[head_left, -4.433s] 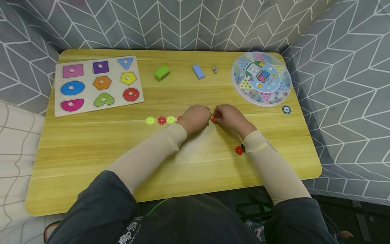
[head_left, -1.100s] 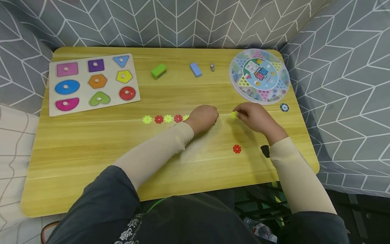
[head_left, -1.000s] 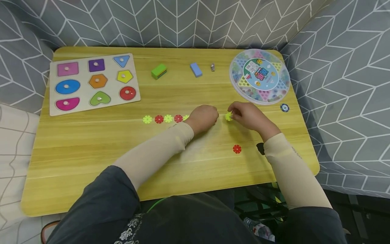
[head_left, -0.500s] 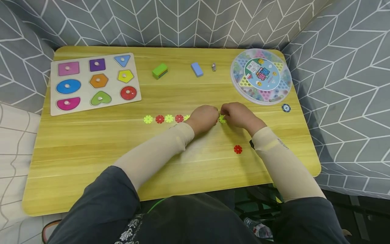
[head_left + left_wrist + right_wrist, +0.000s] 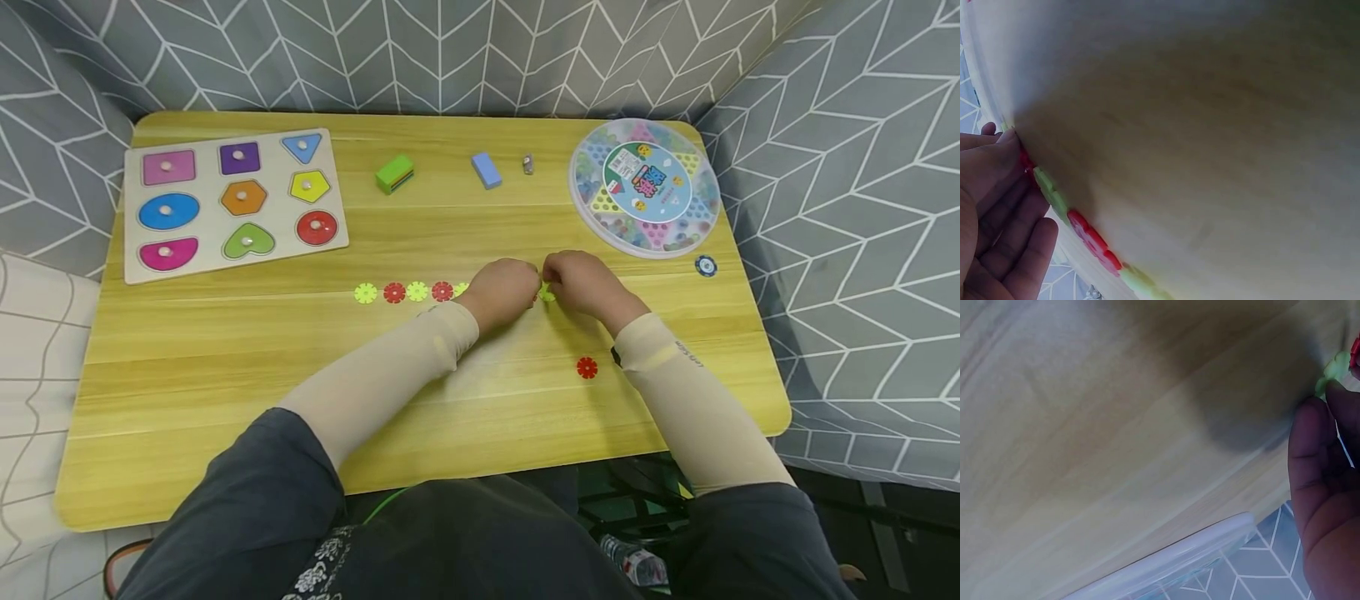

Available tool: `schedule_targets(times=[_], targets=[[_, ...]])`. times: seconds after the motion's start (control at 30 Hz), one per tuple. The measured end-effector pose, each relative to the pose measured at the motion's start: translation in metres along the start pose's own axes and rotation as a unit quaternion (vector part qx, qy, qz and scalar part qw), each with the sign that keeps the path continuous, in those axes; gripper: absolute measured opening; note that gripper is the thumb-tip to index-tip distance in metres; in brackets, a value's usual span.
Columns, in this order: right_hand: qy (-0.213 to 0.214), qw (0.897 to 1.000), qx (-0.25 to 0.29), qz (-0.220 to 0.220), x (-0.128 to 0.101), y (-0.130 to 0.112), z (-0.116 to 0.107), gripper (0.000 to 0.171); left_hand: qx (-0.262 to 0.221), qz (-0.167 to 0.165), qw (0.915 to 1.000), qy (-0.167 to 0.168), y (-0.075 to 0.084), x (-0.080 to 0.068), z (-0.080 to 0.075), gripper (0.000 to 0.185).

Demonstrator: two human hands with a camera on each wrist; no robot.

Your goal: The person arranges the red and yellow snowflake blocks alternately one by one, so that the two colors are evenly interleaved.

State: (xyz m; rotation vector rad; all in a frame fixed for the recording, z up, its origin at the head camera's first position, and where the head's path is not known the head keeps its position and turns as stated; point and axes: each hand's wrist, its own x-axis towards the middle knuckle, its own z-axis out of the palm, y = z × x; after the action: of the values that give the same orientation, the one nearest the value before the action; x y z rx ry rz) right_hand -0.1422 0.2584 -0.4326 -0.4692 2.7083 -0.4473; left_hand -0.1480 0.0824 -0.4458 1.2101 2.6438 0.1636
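A flat chain of alternating discs runs along the table; the left hand pins its end while the right hand pinches a yellow-green disc against it, and one red disc lies loose.

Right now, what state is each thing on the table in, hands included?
left hand: curled on the right end of the disc row
right hand: pinching the yellow-green disc
yellow-green disc: at the row's end, in the fingers
disc row: flat, yellow-green and red alternating
loose red disc: flat, alone
shape puzzle: all nine pieces seated
round game box: lid on
blue chip: flat, beside the box
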Motion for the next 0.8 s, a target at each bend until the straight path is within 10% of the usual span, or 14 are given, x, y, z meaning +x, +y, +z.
schedule_targets(times=[0.8], targets=[[0.057,0.985,0.139,0.088,-0.120,0.028,0.008,0.025,0.001,0.010,0.9999,-0.010,0.006,-0.001,-0.006,0.015]])
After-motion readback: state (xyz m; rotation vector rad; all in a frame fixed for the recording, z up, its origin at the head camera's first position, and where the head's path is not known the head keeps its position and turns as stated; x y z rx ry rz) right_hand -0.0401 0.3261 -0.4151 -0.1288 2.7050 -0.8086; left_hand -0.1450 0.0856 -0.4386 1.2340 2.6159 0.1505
